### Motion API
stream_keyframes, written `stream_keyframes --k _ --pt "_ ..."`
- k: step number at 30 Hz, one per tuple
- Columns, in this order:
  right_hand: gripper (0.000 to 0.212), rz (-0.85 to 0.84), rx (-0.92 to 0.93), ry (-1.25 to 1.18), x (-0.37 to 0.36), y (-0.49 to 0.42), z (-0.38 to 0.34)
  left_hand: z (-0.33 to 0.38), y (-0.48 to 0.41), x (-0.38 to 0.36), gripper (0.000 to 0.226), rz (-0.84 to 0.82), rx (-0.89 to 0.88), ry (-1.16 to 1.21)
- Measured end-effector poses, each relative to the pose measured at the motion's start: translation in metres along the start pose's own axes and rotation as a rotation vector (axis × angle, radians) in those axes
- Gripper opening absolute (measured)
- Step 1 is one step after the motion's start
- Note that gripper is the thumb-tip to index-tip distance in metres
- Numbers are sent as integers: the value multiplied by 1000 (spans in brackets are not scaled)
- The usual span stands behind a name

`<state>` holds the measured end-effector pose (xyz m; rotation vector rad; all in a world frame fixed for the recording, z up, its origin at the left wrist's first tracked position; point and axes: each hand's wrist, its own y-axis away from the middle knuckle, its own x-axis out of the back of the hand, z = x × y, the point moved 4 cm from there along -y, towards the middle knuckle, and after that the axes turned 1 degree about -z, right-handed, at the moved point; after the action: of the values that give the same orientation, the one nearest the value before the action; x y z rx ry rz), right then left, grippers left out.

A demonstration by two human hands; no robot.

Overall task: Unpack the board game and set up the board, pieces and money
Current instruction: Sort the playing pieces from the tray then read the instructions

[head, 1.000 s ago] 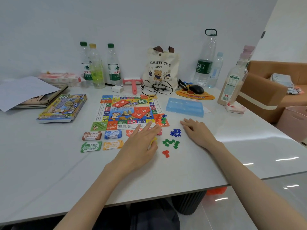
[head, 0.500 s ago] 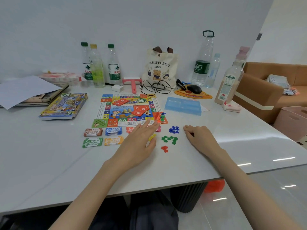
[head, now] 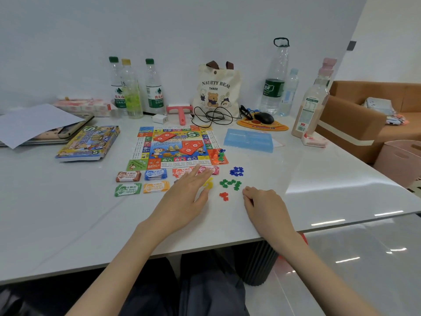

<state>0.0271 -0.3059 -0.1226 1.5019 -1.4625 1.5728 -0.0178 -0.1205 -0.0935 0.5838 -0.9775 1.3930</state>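
The square, glossy printed game board (head: 175,148) lies flat on the smooth white table (head: 68,213). On it I see flat red cards (head: 191,147), and on its near right corner small moulded pawns (head: 217,155) stand. Just in front of the board's near edge lie thin paper money stacks: brown (head: 128,176), blue (head: 156,174), green (head: 127,189) and orange (head: 156,187). My left hand (head: 184,197) rests there too, fingers straight and spread, clamped on nothing, tips over pinkish notes. Beyond the board's near right corner sit clusters of tiny jagged plastic pieces: blue (head: 237,171), green (head: 230,184), red (head: 224,196) and yellow (head: 208,183), the yellow ones touching my left hand. My right hand (head: 264,206) rests just beside the green cluster, fingers loosely bent, gripping nothing I can see.
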Motion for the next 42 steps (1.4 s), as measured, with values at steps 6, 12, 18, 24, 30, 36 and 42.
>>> stream_keyframes --k 6,12,18,24,30,36,42 --pt "24 32 79 -182 -3 12 -20 -6 -1 -5 50 3 2 32" --pt "24 35 -93 -427 21 1 3 -7 -3 -7 44 29 -77 -64" --pt "47 -298 -55 -421 23 -12 16 -8 -10 -10 43 55 -6 -122" --pt "49 -531 -13 -541 28 -21 25 0 -16 -18 45 -19 14 -147" --pt "31 -522 19 -565 28 -29 17 3 -18 -24 39 -23 13 -129" --pt "23 -433 15 -576 21 -34 3 -1 -20 -23 34 7 2 -70" --pt "32 -356 1 -548 21 -31 -1 -9 -17 -15 38 51 12 -91"
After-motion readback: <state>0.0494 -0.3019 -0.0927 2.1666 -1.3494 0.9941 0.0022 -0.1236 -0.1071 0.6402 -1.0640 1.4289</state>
